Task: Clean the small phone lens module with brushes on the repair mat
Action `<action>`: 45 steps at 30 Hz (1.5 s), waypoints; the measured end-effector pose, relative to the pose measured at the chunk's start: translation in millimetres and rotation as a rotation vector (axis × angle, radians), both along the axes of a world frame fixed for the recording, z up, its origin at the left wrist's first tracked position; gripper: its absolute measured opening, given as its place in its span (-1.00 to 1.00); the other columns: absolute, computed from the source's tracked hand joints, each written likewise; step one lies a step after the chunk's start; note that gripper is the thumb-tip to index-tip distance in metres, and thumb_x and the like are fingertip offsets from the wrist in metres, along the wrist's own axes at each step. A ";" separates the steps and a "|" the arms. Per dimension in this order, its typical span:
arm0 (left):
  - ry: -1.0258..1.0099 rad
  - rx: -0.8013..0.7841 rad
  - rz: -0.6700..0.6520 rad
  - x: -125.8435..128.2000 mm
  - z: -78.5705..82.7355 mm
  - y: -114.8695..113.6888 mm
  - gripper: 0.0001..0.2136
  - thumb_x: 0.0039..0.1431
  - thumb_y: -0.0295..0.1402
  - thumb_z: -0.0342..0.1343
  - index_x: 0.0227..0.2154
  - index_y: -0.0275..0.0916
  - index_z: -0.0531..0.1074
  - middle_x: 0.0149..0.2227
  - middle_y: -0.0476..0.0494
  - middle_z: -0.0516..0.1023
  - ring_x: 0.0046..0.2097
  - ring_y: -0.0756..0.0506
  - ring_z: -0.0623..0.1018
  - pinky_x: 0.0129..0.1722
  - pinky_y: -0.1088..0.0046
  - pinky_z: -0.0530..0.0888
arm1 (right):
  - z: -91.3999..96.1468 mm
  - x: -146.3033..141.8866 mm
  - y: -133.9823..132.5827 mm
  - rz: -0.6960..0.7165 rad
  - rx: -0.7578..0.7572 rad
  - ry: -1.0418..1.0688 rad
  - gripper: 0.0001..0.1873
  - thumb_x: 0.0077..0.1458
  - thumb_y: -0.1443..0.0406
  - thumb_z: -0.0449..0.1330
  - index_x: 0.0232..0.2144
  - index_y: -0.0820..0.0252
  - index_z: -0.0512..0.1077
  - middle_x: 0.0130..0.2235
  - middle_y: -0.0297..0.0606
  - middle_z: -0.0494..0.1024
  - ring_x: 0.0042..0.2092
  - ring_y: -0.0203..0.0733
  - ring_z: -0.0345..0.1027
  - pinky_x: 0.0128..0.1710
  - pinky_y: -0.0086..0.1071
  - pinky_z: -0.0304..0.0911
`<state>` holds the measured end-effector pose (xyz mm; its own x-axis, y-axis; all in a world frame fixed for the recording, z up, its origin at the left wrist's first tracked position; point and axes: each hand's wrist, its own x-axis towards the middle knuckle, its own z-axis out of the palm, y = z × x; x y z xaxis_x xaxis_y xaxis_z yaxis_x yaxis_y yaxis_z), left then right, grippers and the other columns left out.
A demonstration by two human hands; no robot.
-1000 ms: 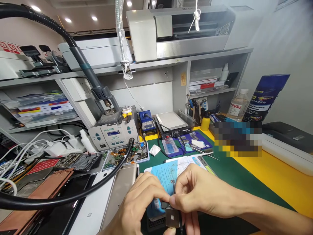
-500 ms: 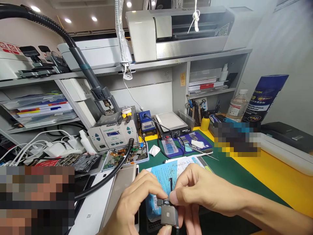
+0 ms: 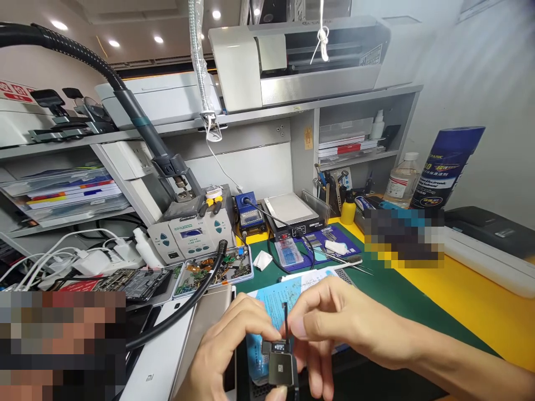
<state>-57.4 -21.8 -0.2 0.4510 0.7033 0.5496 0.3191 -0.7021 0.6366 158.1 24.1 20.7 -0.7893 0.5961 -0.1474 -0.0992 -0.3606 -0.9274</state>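
My left hand (image 3: 228, 348) is closed, thumb below and fingers above, around a small square electronic module (image 3: 281, 368) with a dark metallic face. A thin black flex cable (image 3: 286, 320) stands up from the module's top end. Right beside it, the thumb and index finger of my right hand (image 3: 324, 326) are pinched together at the cable's edge; its other fingers curl behind the module. Under both hands lie a blue printed sheet (image 3: 273, 295) and a clear-and-blue package (image 3: 256, 356), partly covered.
Phones, one a white phone (image 3: 152, 356), lie left of my hands. A black hose (image 3: 184, 312) crosses them from the hot-air station (image 3: 192, 236). Behind are a parts tray (image 3: 251, 273), a heating plate (image 3: 290, 209) and tweezers (image 3: 349, 259). A spray can (image 3: 449, 167) stands right.
The flex cable now stands straighter and shows more of its length. My right thumb and index finger have lifted slightly off the module's top. The view has shifted a little.
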 end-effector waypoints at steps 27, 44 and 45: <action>0.016 0.218 0.098 7.3 1.3 12.5 -0.62 -0.03 -0.04 0.34 -0.22 -0.15 0.50 -0.34 -0.15 0.55 -0.21 -0.20 0.54 -0.19 0.21 0.57 | 3.6 0.1 1.0 -0.117 -0.042 -0.009 -0.63 -0.20 0.17 0.52 -0.46 0.31 0.53 -0.58 -0.33 0.51 -0.49 -0.27 0.46 -0.63 -0.55 0.38; -0.120 -0.059 0.015 5.2 2.4 4.4 -0.87 0.30 -0.35 0.04 -0.18 -0.10 0.47 -0.32 -0.07 0.51 -0.21 -0.10 0.50 -0.02 0.27 0.46 | 0.6 -1.6 2.8 -0.058 -0.102 0.067 -0.67 -0.14 0.20 0.47 -0.54 0.30 0.44 -0.55 -0.31 0.52 -0.55 -0.31 0.46 -0.69 -0.59 0.35; -0.114 -0.059 0.014 5.3 1.9 3.3 -0.88 0.25 -0.31 0.11 -0.17 -0.10 0.45 -0.32 -0.07 0.49 -0.21 -0.11 0.49 -0.01 0.25 0.44 | 0.4 -1.6 2.7 -0.056 -0.099 0.069 -0.67 -0.13 0.20 0.46 -0.53 0.31 0.44 -0.53 -0.30 0.54 -0.54 -0.31 0.46 -0.69 -0.59 0.35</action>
